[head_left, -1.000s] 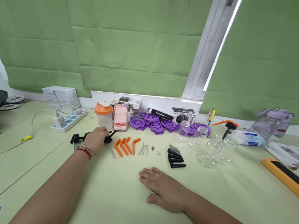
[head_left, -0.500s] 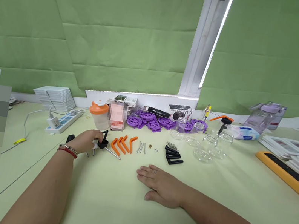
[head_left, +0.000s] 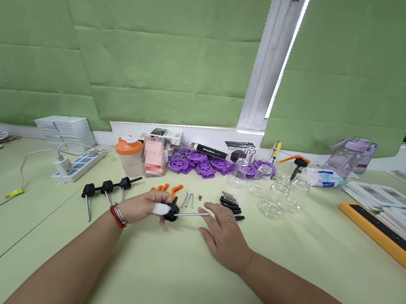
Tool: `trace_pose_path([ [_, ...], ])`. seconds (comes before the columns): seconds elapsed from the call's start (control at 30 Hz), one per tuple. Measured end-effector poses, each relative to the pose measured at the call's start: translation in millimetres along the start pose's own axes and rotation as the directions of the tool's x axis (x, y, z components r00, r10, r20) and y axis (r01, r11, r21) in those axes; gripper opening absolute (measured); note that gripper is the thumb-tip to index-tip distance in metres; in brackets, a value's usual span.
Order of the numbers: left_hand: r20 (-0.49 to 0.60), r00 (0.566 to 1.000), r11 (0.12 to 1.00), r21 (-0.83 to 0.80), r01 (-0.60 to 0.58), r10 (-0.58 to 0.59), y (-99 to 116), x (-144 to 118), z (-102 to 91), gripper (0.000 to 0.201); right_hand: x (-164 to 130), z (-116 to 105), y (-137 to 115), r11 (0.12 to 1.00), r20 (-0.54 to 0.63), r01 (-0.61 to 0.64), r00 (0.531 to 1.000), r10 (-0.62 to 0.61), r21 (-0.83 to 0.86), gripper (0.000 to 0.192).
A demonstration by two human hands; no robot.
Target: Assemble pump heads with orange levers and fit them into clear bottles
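Note:
My left hand (head_left: pixel 145 206) holds a black pump head with a thin metal tube (head_left: pixel 180 213) above the pale green table (head_left: pixel 166 280). The tube points right. My right hand (head_left: pixel 221 230) is raised next to it, fingers apart, with its fingertips at the tube's free end. Three more black pump heads with tubes (head_left: pixel 105 189) lie in a row to the left of my left hand. Behind my hands lie orange angled pieces (head_left: pixel 176 188), several metal pins (head_left: pixel 188 199) and a pile of black parts (head_left: pixel 231 204).
Several clear glass jars (head_left: pixel 274 192), purple plastic wheels (head_left: pixel 201 164), an orange-lidded cup (head_left: pixel 127 156) and small boxes line the back. A power strip (head_left: pixel 77 164) with cable sits at left. White stacks (head_left: pixel 378 198) and an orange-edged board (head_left: pixel 387 237) lie at right.
My left hand has lifted one black pump head and carried it right, toward the middle. My right hand rose off the table and moved up to the tube's end.

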State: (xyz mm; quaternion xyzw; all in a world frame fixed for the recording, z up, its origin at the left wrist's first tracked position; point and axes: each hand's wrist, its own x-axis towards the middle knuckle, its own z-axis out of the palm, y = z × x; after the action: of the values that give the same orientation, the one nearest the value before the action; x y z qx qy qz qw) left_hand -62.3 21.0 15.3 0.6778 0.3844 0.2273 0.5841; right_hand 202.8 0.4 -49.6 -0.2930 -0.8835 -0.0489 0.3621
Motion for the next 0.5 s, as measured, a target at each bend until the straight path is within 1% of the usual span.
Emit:
trace_pose_path([
  [0.07,0.033,0.998,0.997,-0.051,0.050,-0.048,-3,5,9.1,0.020,0,2,3,0.999,-0.081,-0.038,0.996,0.038,0.001,0.037],
  [0.13,0.029,0.994,0.992,-0.055,0.110,-0.109,-3,7,16.3,0.018,0,3,5,0.998,-0.122,-0.060,0.991,0.063,0.031,0.033],
  [0.2,0.016,0.985,0.983,-0.066,0.171,-0.170,-2,7,21.3,0.018,-1,3,5,0.998,-0.118,-0.028,0.992,0.034,0.049,0.021],
  [0.27,0.013,0.977,0.970,-0.112,0.214,-0.214,1,7,24.3,0.020,-1,3,4,0.998,-0.104,0.041,0.994,-0.036,0.039,0.011],
  [0.33,-0.006,0.971,0.957,-0.169,0.235,-0.240,2,7,25.7,0.022,-1,2,3,0.995,-0.107,0.095,0.990,-0.093,0.015,0.013],
  [0.4,-0.046,0.965,0.948,-0.203,0.244,-0.258,2,8,26.1,0.024,-1,2,2,0.993,-0.109,0.116,0.987,-0.116,-0.003,0.017],
  [0.5,-0.078,0.952,0.941,-0.195,0.275,-0.295,1,8,26.7,0.024,0,2,1,0.991,-0.095,0.133,0.986,-0.135,-0.033,0.014],
])
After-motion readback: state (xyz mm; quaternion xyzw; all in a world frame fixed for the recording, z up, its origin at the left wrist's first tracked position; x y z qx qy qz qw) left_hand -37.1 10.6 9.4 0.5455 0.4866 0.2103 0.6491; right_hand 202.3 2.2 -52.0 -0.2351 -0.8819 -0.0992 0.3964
